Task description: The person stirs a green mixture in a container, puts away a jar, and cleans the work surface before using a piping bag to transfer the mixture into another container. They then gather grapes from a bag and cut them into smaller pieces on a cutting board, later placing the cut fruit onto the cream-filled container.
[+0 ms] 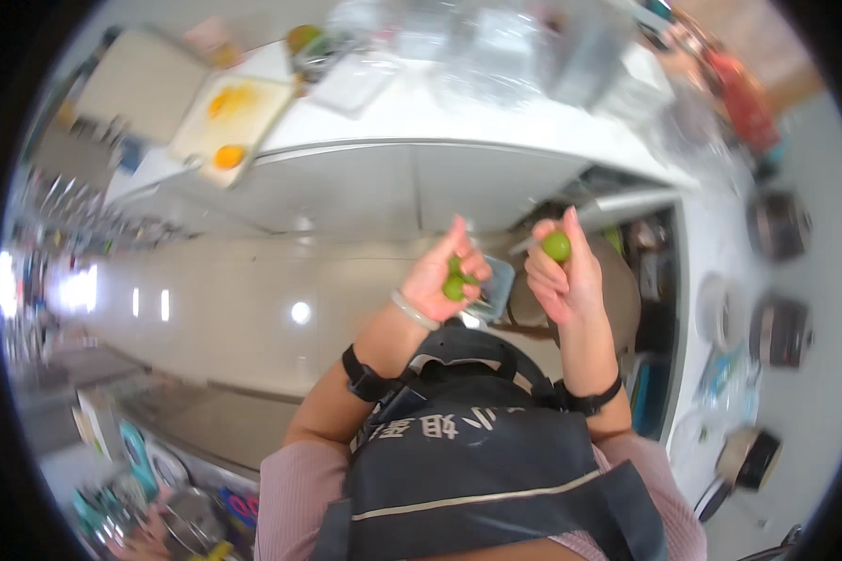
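In front of my dark apron (477,449), both hands are raised and apart. My left hand (430,283) is closed around small green limes (454,288); at least two show between its fingers. A single round lime (556,246) sits in my right hand (571,285), pinched between the curled fingers and the upright thumb. A pale bangle (413,310) circles my left wrist, and dark bands are on both forearms. Behind my left hand, partly hidden by it, is a bluish plastic container (499,284).
Ahead runs a white counter (421,117) with plastic-wrapped goods. At its left, a cutting board (260,117) bears an orange fruit (228,156) and orange pieces. A round brown stool seat (617,299) stands beyond my right hand. Dark appliances (778,329) line the right counter.
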{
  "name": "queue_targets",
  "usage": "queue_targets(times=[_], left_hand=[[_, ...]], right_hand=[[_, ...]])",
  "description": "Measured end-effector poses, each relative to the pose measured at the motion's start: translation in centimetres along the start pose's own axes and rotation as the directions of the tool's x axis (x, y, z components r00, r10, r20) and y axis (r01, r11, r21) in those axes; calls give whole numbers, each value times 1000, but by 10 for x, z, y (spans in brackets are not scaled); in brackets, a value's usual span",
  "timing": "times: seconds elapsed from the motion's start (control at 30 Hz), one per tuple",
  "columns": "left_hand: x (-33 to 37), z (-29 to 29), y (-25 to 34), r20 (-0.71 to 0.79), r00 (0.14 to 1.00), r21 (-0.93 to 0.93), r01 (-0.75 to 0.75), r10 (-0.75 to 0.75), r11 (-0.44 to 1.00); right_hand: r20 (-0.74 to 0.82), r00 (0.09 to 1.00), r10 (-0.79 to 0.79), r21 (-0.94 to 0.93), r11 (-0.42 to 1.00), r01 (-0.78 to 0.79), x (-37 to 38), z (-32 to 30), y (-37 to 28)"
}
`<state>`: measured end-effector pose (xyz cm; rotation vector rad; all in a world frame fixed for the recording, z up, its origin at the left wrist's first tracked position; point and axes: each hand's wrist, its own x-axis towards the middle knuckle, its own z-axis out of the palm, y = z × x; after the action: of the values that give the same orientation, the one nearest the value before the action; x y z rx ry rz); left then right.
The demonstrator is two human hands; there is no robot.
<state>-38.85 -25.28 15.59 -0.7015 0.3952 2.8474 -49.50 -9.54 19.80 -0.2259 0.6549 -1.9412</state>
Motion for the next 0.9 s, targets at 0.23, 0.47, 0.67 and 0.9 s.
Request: queue_targets(times=[0.23,0.47,0.67,0.9], left_hand=[[-55,-25,17,59,954,393,-294,295,871],[-90,-86,88,-8,870,499,-423,492,756],[-141,-174,219,-190,783,480,-452,592,752],[-228,-252,385,-240,701,623,-419,671,661]], right_hand=[[-259,964,-66,-512,855,-79,53,35,64],[-86,976,-201,-883,470,19,128,77,157],[33,977,-213,-973,219,80,252,136,256],[127,836,-533,-992,-78,100,441,146,234]])
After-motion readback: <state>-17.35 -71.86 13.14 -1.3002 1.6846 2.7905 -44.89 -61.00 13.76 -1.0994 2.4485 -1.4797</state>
